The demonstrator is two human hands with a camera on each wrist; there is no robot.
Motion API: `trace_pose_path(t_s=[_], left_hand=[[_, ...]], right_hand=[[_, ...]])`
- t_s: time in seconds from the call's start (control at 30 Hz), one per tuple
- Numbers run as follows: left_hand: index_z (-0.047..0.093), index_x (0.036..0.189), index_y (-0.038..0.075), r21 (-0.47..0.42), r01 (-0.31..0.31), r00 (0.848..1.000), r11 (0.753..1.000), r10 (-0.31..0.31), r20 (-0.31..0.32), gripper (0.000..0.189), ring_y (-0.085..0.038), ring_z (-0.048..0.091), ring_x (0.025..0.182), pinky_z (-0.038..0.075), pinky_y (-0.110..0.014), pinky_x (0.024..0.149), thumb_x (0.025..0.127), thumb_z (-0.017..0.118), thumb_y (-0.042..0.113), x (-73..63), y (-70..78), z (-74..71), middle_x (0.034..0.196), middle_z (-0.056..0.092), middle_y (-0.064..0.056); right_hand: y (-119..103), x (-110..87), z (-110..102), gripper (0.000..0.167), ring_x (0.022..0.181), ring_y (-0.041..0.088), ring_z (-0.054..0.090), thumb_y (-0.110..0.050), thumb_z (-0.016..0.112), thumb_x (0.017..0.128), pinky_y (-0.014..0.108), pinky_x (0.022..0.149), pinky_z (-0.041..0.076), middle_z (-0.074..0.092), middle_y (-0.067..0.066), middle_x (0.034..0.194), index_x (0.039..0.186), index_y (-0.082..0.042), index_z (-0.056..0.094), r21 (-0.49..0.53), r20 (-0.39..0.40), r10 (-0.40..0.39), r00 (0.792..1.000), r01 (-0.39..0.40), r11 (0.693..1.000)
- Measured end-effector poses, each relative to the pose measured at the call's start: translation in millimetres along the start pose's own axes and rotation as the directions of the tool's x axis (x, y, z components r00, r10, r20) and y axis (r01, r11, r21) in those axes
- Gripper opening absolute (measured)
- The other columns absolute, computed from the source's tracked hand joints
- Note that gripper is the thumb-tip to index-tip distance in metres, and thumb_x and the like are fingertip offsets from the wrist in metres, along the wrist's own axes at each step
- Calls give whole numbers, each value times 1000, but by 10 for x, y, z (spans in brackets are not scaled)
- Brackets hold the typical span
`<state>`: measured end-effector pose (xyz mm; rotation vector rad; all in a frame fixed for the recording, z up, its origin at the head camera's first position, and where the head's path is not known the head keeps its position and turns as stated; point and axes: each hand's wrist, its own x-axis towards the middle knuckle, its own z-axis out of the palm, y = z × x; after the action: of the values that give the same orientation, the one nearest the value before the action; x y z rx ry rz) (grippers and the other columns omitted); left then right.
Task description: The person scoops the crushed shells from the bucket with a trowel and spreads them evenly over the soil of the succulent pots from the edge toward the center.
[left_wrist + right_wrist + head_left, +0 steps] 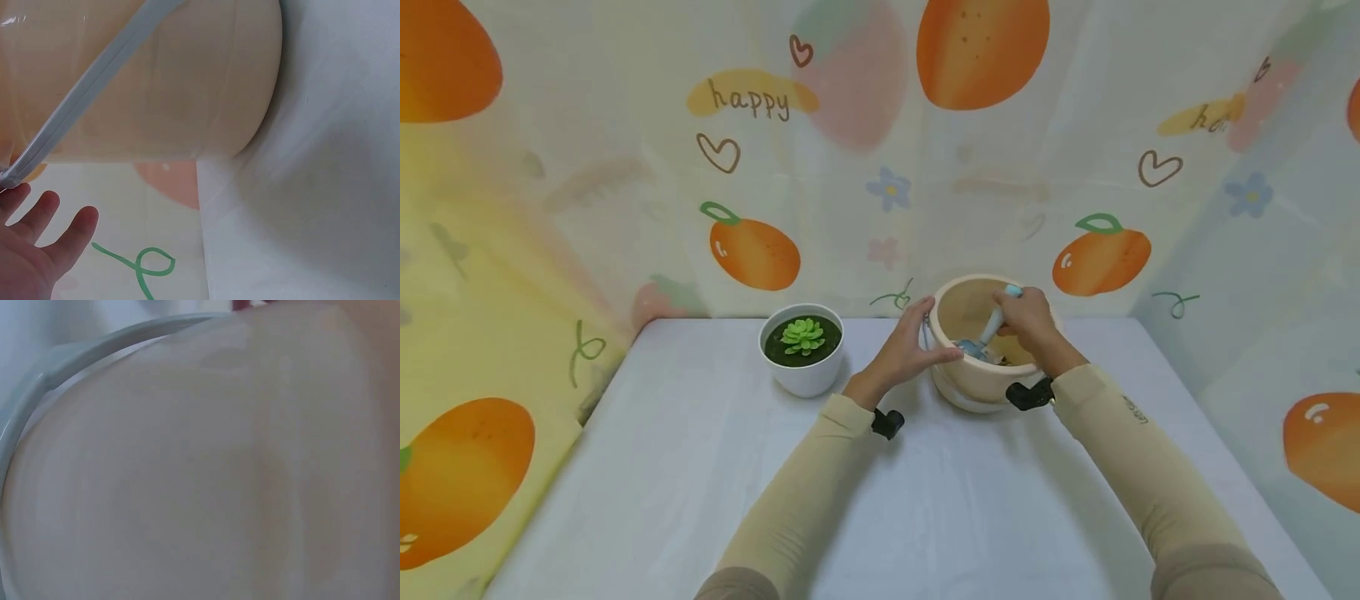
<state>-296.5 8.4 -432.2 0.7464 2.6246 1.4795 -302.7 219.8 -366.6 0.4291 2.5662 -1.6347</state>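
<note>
A cream bucket (985, 383) stands on the table with its mouth up. My left hand (910, 346) rests against the left side of its rim, thumb along the front and fingers spread toward the back. In the left wrist view, several fingertips (81, 222) are off the wall, near the bucket's grey carrying handle (87, 87). Inside the mouth, my right hand (1030, 321) grips the handle of a light-blue toy shovel (993, 323). The shovel's blade points down to small items near the front inner wall, partly hidden by the rim. Bucket wall (175, 475) fills the right wrist view.
Left of the bucket stands a white pot (806, 382) with dark soil and a green succulent (803, 336). A white cloth covers the table (925, 517). Behind it hangs a fruit-printed curtain (640, 233), close to the bucket's far side.
</note>
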Motion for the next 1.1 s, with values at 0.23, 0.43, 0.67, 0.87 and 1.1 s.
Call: trace_pose_path(t_s=[0.23, 0.43, 0.67, 0.87, 1.1], left_hand=[[22, 155, 10, 0, 13, 1000, 1000, -13, 16, 100, -24, 21, 150, 26, -44, 120, 79, 79, 43, -33, 13, 41, 161, 22, -9], [22, 155, 9, 3, 4, 1000, 1000, -4, 4, 99, -24, 22, 150, 25, -44, 120, 80, 79, 39, -48, 35, 30, 161, 23, -10], [23, 154, 8, 8, 6, 1000, 1000, -6, -9, 99, -25, 21, 150, 23, -43, 121, 80, 80, 38, -37, 40, 12, 161, 22, -10], [22, 155, 8, 8, 7, 1000, 1000, -7, -9, 100, -24, 21, 150, 23, -42, 121, 79, 80, 39, -16, 20, 9, 162, 22, -10], [22, 155, 9, 11, 15, 1000, 1000, -15, -12, 100, -24, 21, 150, 23, -42, 121, 79, 80, 39, 3, 7, 16, 162, 22, -9]], right_hand=[[58, -37, -77, 26, 58, 11, 62, -26, 46, 102, 27, 67, 60, 51, 8, 82, 84, -8, 40, 128, 17, 35, 999, -37, 991], [-6, -43, -97, 23, 57, 9, 62, -26, 47, 102, 26, 65, 59, 48, 9, 89, 91, -5, 44, 170, 34, 16, 999, -21, 985], [-81, -58, -243, 43, 57, 7, 64, -29, 47, 102, 23, 62, 59, 51, 6, 84, 123, 8, 43, 275, 36, 5, 999, -15, 961], [-68, -46, -378, 37, 57, 10, 67, -27, 48, 102, 26, 61, 59, 60, 0, 64, 118, 6, 45, 408, 90, 18, 996, -54, 911], [-41, -33, -460, 28, 63, 13, 71, -26, 49, 101, 30, 63, 60, 66, 3, 64, 108, 1, 48, 513, 141, 49, 989, -115, 850]])
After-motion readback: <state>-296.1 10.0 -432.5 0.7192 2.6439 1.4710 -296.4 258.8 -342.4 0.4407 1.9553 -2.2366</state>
